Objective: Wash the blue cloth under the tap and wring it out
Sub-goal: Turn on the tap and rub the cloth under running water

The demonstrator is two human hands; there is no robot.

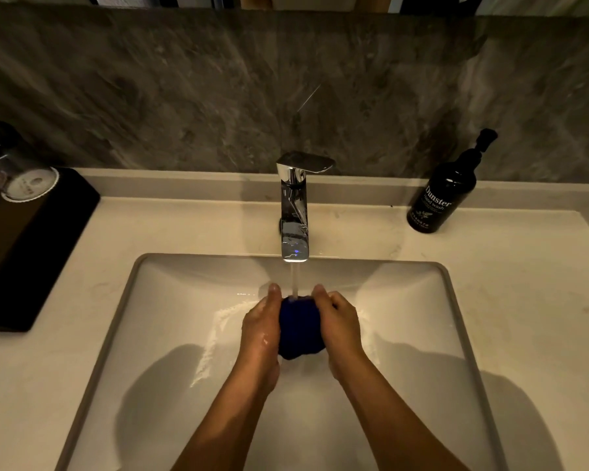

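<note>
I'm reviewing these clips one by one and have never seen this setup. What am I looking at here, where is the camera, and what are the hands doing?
There is no machine: this is one picture from a wide-angle camera worn on a person's head, looking down at their own bare hands over a bathroom sink. The left hand and right hand hold a bunched blue cloth between them, right under the stream running from the chrome tap, so the washing is under way. On the counter, a dark bottle labelled hand wash stands at the right, and a black tray with covered glasses sits at the left.
</note>
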